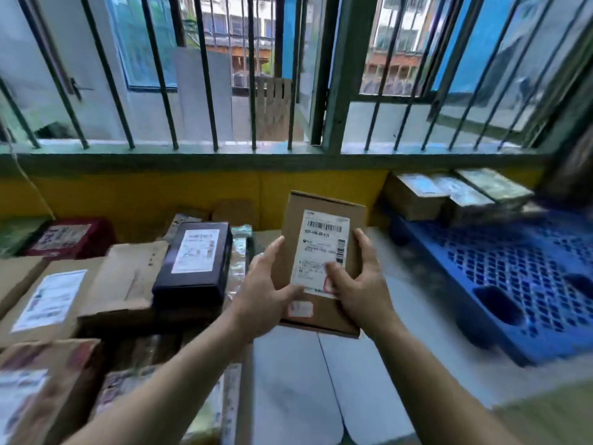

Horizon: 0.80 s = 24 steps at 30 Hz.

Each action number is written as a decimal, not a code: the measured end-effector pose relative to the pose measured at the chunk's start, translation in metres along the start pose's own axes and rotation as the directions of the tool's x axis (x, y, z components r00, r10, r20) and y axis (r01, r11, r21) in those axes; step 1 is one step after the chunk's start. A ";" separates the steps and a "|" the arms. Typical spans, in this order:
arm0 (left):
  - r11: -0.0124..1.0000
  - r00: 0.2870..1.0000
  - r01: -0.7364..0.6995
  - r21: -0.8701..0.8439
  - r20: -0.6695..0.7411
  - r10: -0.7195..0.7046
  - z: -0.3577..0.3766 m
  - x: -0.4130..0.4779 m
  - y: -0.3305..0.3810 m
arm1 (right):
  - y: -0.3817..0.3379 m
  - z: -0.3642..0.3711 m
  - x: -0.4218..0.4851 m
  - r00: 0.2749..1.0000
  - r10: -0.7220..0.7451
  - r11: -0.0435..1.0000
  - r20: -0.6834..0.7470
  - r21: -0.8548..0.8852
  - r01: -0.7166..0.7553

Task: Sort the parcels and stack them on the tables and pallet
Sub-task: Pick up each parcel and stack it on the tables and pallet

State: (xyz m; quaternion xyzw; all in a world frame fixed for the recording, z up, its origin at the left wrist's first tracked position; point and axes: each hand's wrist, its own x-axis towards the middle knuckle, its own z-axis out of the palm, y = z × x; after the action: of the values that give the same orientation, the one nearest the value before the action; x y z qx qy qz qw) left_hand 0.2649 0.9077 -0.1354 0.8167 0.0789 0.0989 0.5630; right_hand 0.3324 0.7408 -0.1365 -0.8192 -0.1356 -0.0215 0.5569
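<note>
The person is holding a cardboard box (296, 220) in mid-air at centre, label (322, 245) facing the camera, above a pale floor (288, 380) and between the parcel pile and the pallet (513, 268).

The left hand (266, 284) is clamping the box's left edge, thumb lying along the front; its fingers are passing behind the box and are hidden. The right hand (359, 284) is gripping the right edge, its thumb pressing on the label's lower part and covering some print. The barcode is showing, but the text is too blurred to read.

To the left, parcels are lying close together: a black parcel (195, 261) with a white label, a red parcel (70, 236) further back, and several brown cartons (125, 281). Whatever is carrying them is hidden beneath them. The nearest ones are being cut off by the lower and left borders and are smeared.

On the right, the blue pallet is bearing three taped boxes (449, 194) side by side at its far end; its right part is running out of view. A blurred dark shape (571, 175) is overlapping the far right edge and cannot be identified. Window bars (208, 91) are spanning the background.
</note>
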 end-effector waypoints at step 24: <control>0.995 0.790 -0.064 -0.075 0.605 0.096 0.473 -0.177 0.178 | 0.175 -0.464 -0.258 0.756 0.331 0.926 -0.564 0.038 -0.377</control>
State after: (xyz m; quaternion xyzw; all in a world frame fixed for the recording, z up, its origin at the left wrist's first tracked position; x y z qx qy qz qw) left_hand 0.2151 0.3742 -0.1458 0.7934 -0.1432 -0.1428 0.5741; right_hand 0.1805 0.2034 -0.1673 -0.8080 0.1920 -0.1605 0.5333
